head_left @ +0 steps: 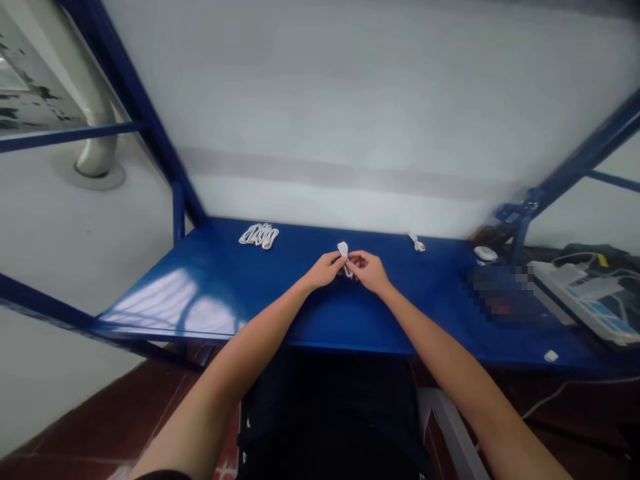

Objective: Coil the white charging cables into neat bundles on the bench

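Note:
Between my two hands, just above the blue table, is a folded white cable (343,249). The fingers of my left hand (326,267) pinch it from the left side. On the other side, the thumb and fingers of my right hand (369,269) close on the same bundle. Its upper loops stick up above the fingers, and a lower part shows beneath them; the middle is hidden. Farther back on the left lie several coiled white cables (259,236) side by side. A small bundled white cable (417,243) rests at the back right.
The blue table (300,320) meets a white wall at its back. On the right are a round white object (485,253), a pixelated patch, and a white device (590,300) with cables. A small white block (551,356) lies near the front right edge. Blue metal posts stand at both sides.

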Motion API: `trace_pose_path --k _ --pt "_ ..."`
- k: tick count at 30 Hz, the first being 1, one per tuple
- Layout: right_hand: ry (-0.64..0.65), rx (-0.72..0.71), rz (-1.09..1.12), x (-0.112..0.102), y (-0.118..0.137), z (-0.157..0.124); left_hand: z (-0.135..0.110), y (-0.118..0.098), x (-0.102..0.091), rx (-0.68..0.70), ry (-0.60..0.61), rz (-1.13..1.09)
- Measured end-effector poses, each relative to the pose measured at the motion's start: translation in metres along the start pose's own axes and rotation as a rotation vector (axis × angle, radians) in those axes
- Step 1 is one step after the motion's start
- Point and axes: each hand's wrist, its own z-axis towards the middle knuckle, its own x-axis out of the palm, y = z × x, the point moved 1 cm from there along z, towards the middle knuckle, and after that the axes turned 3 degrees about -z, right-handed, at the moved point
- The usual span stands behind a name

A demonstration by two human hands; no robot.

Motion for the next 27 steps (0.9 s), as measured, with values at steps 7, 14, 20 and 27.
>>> trace_pose_path --k 7,14,20,27 --pt "0.024 0.084 0.143 -0.005 0.001 0.005 -0.002 -0.002 -0.004 -0.038 -0.044 -0.069" --pt "0.027 0.052 0.12 -0.011 0.016 0.001 -0.002 -0.004 -0.005 -0.025 -0.093 -0.083" --pt "0.028 0.033 0.124 -0.017 0.015 0.003 -0.004 -0.009 -0.008 0.014 -0.027 0.033" --pt "0.05 -0.003 0.021 -0.018 0.01 0.002 -0.007 -0.013 -0.01 0.095 -0.021 0.229"
